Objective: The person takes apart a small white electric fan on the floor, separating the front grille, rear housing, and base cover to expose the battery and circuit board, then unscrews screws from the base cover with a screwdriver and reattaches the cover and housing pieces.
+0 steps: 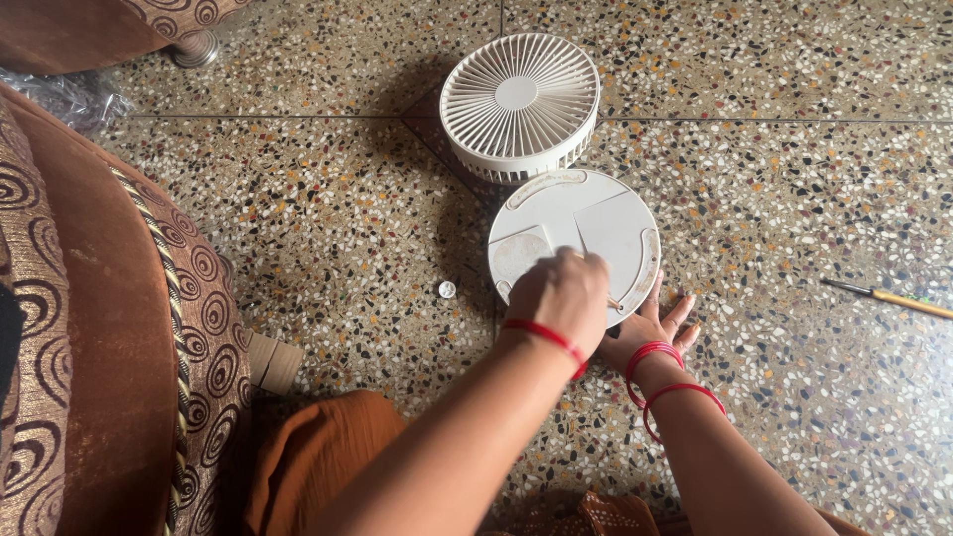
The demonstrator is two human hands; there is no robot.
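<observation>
Hands work low over a speckled stone floor (pixel 328 228). The left hand (pixel 564 293) is bunched into a narrow grip, fingertips pressed down on the near edge of a round white base (pixel 596 223) that lies flat on the floor; whether something small sits pinched between those fingertips cannot be told, since the back of the hand hides them. The right hand (pixel 650 333) lies just to the right of and under that grip, palm down and fingers spread wide on the floor, its fingertips touching the near right rim of the base. Both wrists wear red bangles.

Beyond the grip, at the far edge of the base and touching it, stands a white fan head (pixel 519 104) with its ribbed grille facing up. To the left of the grip, near but apart from the base, a small white round cap (pixel 447 289) rests on the floor. Well off to the right lies a screwdriver (pixel 888 296) with a yellow handle. Far to the left, a brown patterned sofa (pixel 119 328) with corded trim runs along the floor.
</observation>
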